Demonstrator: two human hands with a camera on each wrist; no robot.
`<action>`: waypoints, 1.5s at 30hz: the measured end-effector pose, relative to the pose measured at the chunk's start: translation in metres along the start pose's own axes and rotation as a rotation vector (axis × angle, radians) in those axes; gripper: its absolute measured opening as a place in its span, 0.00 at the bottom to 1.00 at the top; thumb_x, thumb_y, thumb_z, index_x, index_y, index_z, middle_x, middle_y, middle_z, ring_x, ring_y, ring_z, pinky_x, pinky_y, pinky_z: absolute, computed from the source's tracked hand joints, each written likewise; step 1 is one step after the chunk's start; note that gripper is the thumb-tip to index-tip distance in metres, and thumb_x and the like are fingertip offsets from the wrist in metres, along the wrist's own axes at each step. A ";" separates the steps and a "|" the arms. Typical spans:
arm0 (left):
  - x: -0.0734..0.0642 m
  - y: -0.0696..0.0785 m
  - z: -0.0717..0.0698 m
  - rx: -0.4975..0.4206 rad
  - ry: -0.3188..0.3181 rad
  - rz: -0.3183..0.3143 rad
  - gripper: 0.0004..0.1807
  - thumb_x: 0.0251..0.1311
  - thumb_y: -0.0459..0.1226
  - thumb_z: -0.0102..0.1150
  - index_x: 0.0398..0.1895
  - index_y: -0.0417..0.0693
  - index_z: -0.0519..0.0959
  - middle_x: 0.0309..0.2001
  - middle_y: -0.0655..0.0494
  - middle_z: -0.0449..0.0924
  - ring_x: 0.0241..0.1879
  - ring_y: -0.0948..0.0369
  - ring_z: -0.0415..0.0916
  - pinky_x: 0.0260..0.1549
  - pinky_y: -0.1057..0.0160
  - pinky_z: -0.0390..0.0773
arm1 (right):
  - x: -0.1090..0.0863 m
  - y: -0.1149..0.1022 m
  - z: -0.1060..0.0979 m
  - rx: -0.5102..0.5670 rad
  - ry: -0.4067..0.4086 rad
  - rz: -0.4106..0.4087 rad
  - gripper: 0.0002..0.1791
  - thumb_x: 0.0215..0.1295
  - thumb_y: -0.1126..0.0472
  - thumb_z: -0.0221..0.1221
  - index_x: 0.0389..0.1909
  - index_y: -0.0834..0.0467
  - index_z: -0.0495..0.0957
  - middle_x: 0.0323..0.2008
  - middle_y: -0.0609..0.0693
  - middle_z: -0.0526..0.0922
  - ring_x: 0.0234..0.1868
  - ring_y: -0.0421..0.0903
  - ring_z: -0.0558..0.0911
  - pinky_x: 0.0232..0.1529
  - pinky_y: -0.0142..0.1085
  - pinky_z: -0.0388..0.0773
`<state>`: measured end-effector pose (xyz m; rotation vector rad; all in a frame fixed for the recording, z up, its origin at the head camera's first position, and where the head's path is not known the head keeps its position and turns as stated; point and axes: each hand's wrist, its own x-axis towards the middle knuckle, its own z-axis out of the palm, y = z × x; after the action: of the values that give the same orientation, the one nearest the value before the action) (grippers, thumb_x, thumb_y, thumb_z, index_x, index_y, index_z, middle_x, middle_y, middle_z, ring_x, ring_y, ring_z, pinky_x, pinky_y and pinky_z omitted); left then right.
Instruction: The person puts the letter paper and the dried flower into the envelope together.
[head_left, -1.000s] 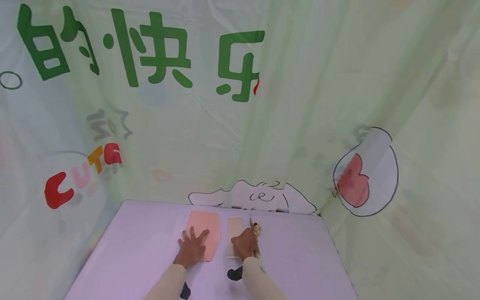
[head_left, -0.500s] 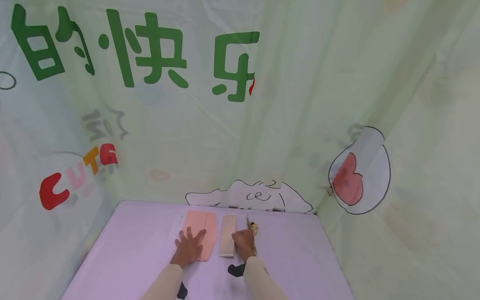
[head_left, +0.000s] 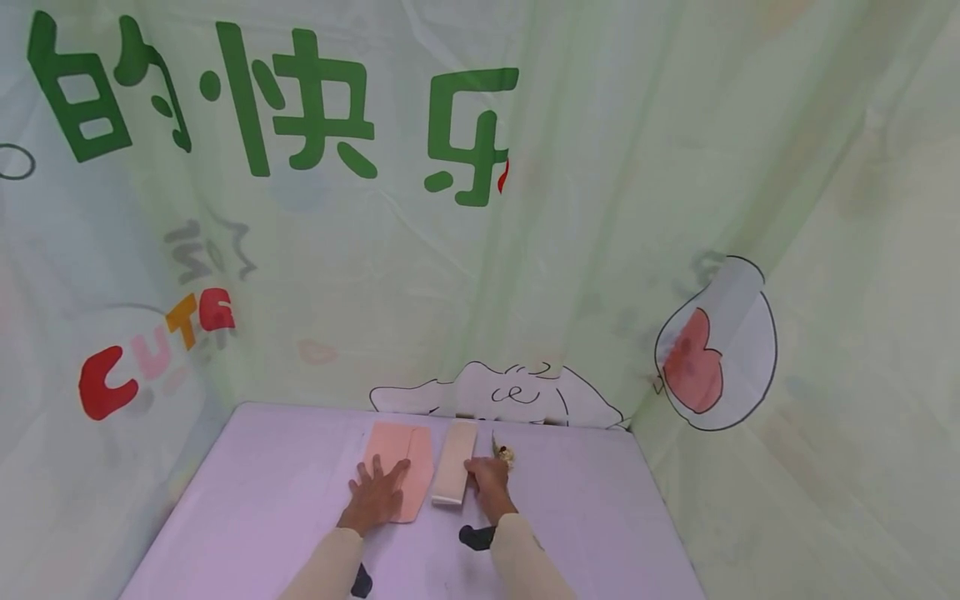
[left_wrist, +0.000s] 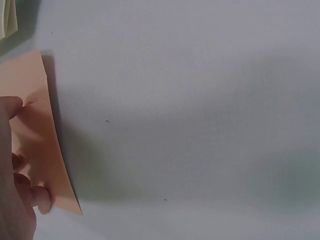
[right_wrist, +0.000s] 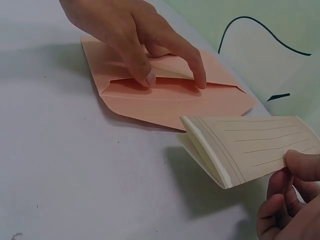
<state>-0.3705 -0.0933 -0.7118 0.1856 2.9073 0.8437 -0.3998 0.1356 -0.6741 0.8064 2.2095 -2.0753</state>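
Lilac tabletop [head_left: 592,517]: pink envelope [right_wrist: 150,104], folded paper [right_wrist: 250,145] (ruled).

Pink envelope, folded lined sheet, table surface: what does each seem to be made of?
Pink envelope: matte paper, perhaps fairly stiff; crisp edges and creases show.
Folded lined sheet: matte cream paper, going by its sharp fold and the layers at its near end.
Table surface: possibly woven cloth, dull; fine weave-like texture shows in the left wrist view, but the fibre is unclear.
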 end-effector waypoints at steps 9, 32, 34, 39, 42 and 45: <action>0.001 0.001 -0.003 -0.022 0.004 -0.005 0.29 0.76 0.38 0.59 0.78 0.54 0.71 0.80 0.15 0.54 0.76 0.11 0.49 0.68 0.10 0.51 | -0.005 -0.009 0.010 0.040 -0.087 -0.015 0.10 0.68 0.72 0.65 0.46 0.74 0.85 0.27 0.48 0.82 0.27 0.40 0.76 0.28 0.31 0.70; 0.009 0.001 -0.008 0.005 0.001 -0.021 0.39 0.63 0.52 0.72 0.77 0.59 0.72 0.78 0.22 0.62 0.68 0.25 0.63 0.60 0.18 0.68 | -0.020 0.002 0.049 0.027 -0.115 -0.057 0.06 0.62 0.76 0.67 0.38 0.75 0.86 0.25 0.49 0.84 0.24 0.38 0.76 0.27 0.29 0.74; 0.010 0.001 -0.007 -0.012 -0.004 -0.039 0.32 0.70 0.48 0.62 0.77 0.60 0.72 0.79 0.23 0.61 0.70 0.26 0.62 0.63 0.18 0.66 | -0.018 0.003 0.052 -0.002 -0.097 -0.057 0.07 0.60 0.76 0.67 0.39 0.75 0.86 0.26 0.51 0.85 0.25 0.40 0.77 0.27 0.29 0.76; 0.011 -0.001 -0.007 -0.035 -0.019 -0.070 0.30 0.73 0.43 0.54 0.78 0.60 0.71 0.81 0.23 0.58 0.75 0.22 0.58 0.68 0.15 0.60 | -0.012 0.005 0.059 -0.120 -0.055 -0.044 0.06 0.61 0.73 0.68 0.38 0.72 0.86 0.30 0.57 0.88 0.29 0.45 0.81 0.30 0.32 0.78; 0.013 -0.002 -0.005 -0.039 -0.024 -0.070 0.30 0.74 0.42 0.55 0.78 0.60 0.71 0.81 0.22 0.57 0.76 0.19 0.56 0.68 0.13 0.58 | -0.006 0.007 0.064 -0.186 -0.020 -0.042 0.04 0.61 0.71 0.69 0.36 0.68 0.87 0.31 0.57 0.89 0.30 0.46 0.82 0.31 0.32 0.78; 0.014 -0.003 -0.004 -0.042 -0.016 -0.058 0.29 0.73 0.41 0.57 0.77 0.59 0.72 0.81 0.22 0.58 0.75 0.19 0.58 0.67 0.13 0.59 | -0.002 0.009 0.069 -0.246 0.001 -0.074 0.03 0.60 0.70 0.70 0.33 0.67 0.87 0.27 0.56 0.88 0.28 0.47 0.82 0.29 0.33 0.76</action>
<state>-0.3850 -0.0959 -0.7111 0.1037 2.8623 0.8895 -0.4176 0.0705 -0.6903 0.7144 2.4653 -1.7796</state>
